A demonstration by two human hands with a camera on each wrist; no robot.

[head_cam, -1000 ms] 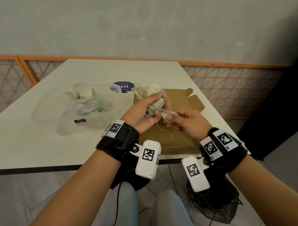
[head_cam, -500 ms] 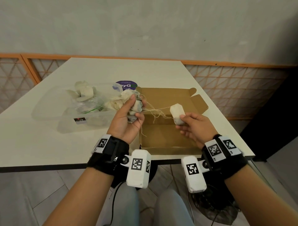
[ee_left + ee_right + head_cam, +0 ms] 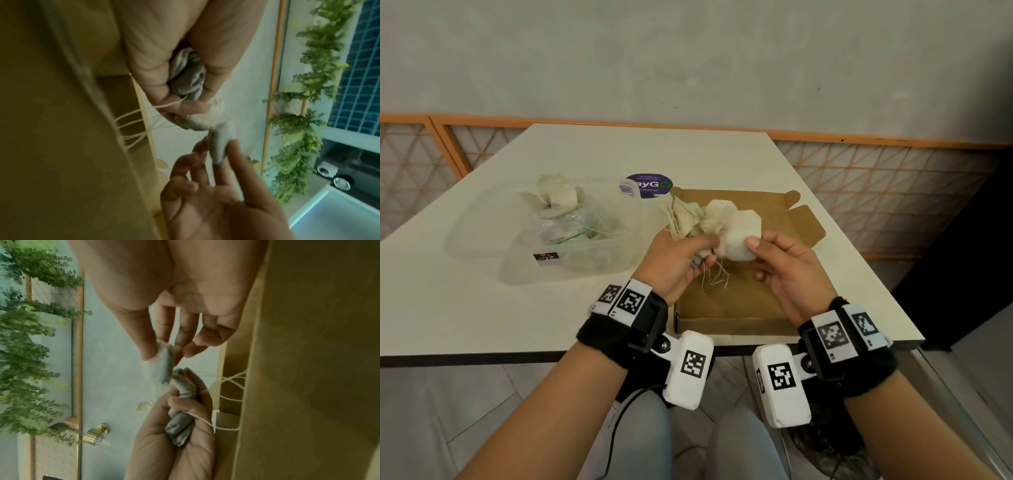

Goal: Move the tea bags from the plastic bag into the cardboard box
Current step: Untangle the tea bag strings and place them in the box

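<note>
Above the open cardboard box (image 3: 739, 291) on the table (image 3: 482, 308), the left hand (image 3: 674, 263) clutches a tangled clump of tea bags (image 3: 698, 219) while the right hand (image 3: 787, 267) pinches one tea bag (image 3: 743, 236); they look light, soft, tearable, best gripped by the pouch body.

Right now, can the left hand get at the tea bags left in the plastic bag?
Probably not yet. The left hand is full, gripping a bunch of tea bags over the cardboard box. The plastic bag lies just to its left with nothing between; the remaining tea bags look reachable once it empties.
</note>
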